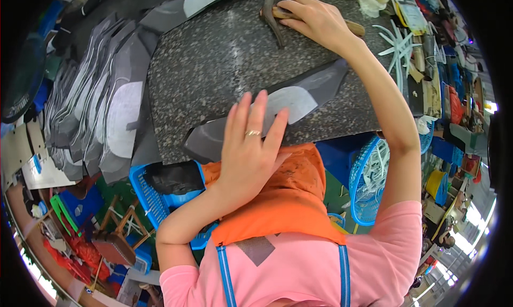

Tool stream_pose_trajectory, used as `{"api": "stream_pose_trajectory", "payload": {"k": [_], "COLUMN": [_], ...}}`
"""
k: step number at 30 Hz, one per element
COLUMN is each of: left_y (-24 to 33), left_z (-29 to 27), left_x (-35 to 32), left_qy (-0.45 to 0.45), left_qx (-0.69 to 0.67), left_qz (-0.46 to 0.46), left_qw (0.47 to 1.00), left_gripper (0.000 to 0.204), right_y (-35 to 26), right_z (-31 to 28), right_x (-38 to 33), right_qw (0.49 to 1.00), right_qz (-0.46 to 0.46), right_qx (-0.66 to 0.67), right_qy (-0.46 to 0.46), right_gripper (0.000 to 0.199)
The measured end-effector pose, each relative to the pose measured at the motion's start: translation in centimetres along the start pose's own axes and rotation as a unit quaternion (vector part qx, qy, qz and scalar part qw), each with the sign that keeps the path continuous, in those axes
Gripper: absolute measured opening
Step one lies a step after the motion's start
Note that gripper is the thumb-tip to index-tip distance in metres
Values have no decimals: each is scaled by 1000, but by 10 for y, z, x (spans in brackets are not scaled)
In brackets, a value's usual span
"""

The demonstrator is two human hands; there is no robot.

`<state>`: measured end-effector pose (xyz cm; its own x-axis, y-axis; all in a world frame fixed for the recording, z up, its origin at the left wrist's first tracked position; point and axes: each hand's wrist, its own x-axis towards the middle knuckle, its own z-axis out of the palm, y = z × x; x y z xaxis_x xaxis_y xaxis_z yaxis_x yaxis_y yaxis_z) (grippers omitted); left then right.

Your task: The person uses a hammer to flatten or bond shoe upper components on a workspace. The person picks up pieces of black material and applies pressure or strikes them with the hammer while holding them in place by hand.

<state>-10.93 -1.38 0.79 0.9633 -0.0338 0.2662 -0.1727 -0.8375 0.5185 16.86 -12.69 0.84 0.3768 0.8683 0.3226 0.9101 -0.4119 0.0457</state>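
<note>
While a fanned stack of grey shoe-upper pieces [91,109] is lying to the left of the speckled granite slab [214,66], each piece showing a pale rounded patch, a blue slotted plastic basket [155,200] is sitting just below the slab's near edge, holding dark sheet material. On the slab's near edge a long, curved grey cut piece [299,96] with a lighter oval panel is lying flat. The left hand [248,146], wearing a ring, is pressing down on this piece with fingers spread and flat, gripping nothing. An orange cloth [283,200] is draping below the slab, under that hand. At the slab's far edge, the right hand [315,18] is closing around the wooden handle of a hammer-like tool [278,15], whose dark metal head is resting on the stone. To the right of the slab, white plastic strips [398,42] are lying loose, and a round blue mesh basket [368,178] below them is holding more white pieces.
</note>
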Motion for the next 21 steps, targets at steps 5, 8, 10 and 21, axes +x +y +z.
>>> {"api": "stream_pose_trajectory", "payload": {"k": [5, 8, 10, 21], "left_y": [-14, -18, -22, -22], "left_z": [24, 30, 37, 35], "left_x": [15, 13, 17, 18], "left_qy": [27, 60, 65, 80], "left_qx": [-23, -66, -70, -41], "left_qz": [-10, -1, 14, 28], "left_qw": [999, 996, 995, 996], "left_gripper": [60, 62, 60, 56], "right_y": [-24, -76, -83, -91], "right_z": [-37, -52, -39, -24], "right_x": [-30, -86, -96, -93], "right_qw": [985, 915, 904, 948], "right_qz": [-54, 23, 43, 2], "right_qx": [120, 390, 418, 312], "right_qy": [112, -102, -75, -65], "right_gripper": [17, 19, 16, 10]}}
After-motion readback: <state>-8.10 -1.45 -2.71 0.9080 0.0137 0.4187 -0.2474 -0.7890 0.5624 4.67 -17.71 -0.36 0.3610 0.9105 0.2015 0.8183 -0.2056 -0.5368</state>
